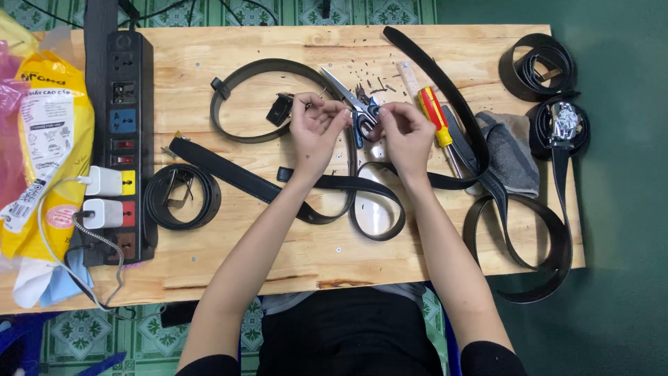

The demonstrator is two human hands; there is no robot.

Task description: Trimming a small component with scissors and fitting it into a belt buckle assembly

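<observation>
My left hand [316, 129] and my right hand [405, 132] hover close together over the middle of a wooden table [306, 257]. Each pinches something very small between its fingertips; I cannot tell what. Under them lies a black belt [327, 182] that loops toward me. Blue-handled scissors [355, 108] lie between the two hands. A black belt buckle piece [280, 108] sits just left of my left hand. A red-and-yellow screwdriver [435, 115] lies right of my right hand.
A black power strip [125, 97] with two white chargers lies at the left, beside a yellow bag [52, 118]. A coiled belt [182, 196] sits near it. More coiled belts [539, 66] and a grey cloth [511, 153] lie at the right. Small black scraps dot the table top.
</observation>
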